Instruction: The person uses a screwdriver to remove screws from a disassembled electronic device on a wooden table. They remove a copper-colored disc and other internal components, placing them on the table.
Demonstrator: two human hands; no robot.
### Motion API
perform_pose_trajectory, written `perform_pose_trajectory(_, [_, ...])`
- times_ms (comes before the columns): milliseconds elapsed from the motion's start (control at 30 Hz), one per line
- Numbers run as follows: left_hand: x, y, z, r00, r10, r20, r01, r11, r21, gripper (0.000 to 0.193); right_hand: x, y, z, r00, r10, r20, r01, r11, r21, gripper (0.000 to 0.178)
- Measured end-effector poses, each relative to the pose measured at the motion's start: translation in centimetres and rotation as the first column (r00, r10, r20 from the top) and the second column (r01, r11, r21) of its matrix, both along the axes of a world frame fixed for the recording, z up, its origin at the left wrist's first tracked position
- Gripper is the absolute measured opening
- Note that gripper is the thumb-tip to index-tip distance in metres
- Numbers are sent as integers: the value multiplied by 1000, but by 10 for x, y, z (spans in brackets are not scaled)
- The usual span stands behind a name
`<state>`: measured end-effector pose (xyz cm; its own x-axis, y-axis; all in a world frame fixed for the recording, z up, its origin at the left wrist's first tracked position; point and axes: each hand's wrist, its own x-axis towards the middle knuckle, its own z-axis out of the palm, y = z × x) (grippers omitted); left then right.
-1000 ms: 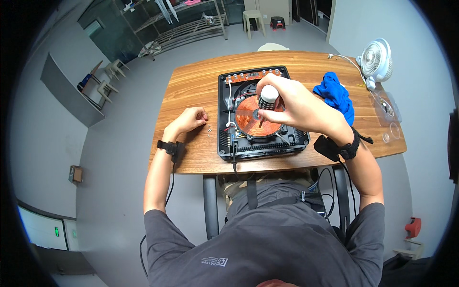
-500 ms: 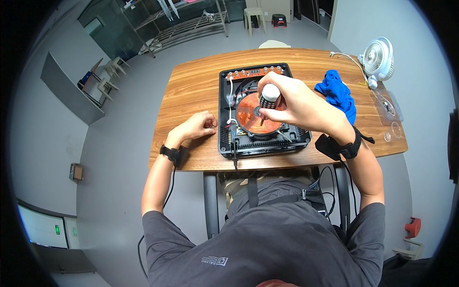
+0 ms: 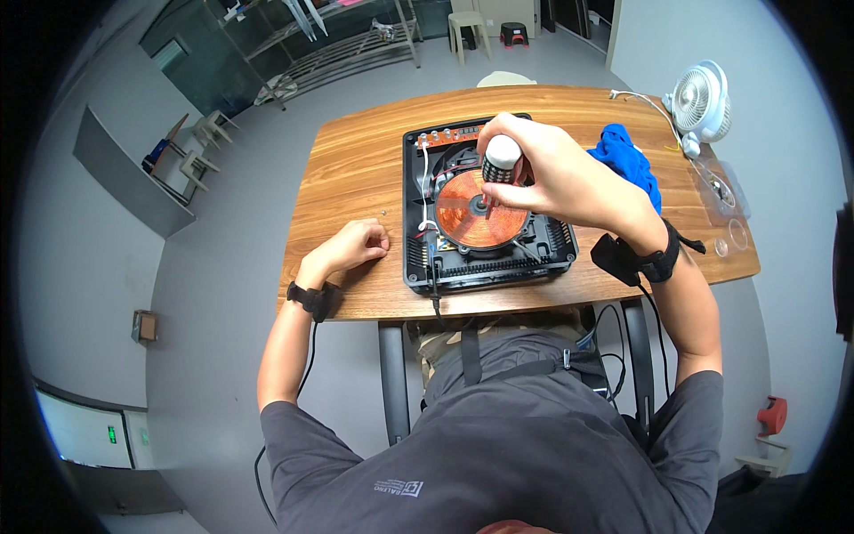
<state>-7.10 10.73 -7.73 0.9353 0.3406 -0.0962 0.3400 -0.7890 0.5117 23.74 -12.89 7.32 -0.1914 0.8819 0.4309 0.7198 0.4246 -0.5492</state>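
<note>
An opened induction cooker (image 3: 416, 267) lies on the wooden table in front of me, its black housing exposing a round copper coil (image 3: 458, 227). Over the coil, my right hand (image 3: 556, 178) is closed round a screwdriver (image 3: 502, 160) with a white-capped, black patterned handle. The screwdriver stands nearly upright; its tip is mostly hidden by my fingers and thumb. To the left of the housing, my left hand (image 3: 351, 245) rests on the tabletop with fingers curled in, and whatever they may hold is hidden. Just beyond its fingers lies a tiny metallic piece (image 3: 383, 213), perhaps a screw.
A blue cloth (image 3: 627, 165) lies right of the cooker on the table (image 3: 347, 160). Further right are a white fan (image 3: 701, 105) and a clear plastic container (image 3: 719, 191). A black cord (image 3: 436, 304) leaves the cooker's near edge.
My left hand has drawn back to the left, away from the cooker's side, and a tiny piece now shows beyond it. My right hand stays over the coil with the screwdriver.
</note>
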Motion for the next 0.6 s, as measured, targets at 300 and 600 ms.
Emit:
perform_pose_trajectory(300, [10,22,34,994,91,60,-92,996,14,13,43,25,21,995,-86,60,71,973,219,38])
perform_pose_trajectory(600, [115,8,99,980,-7,200,0,999,36,22,83,64,0,976,-179,121,132,937,325,36])
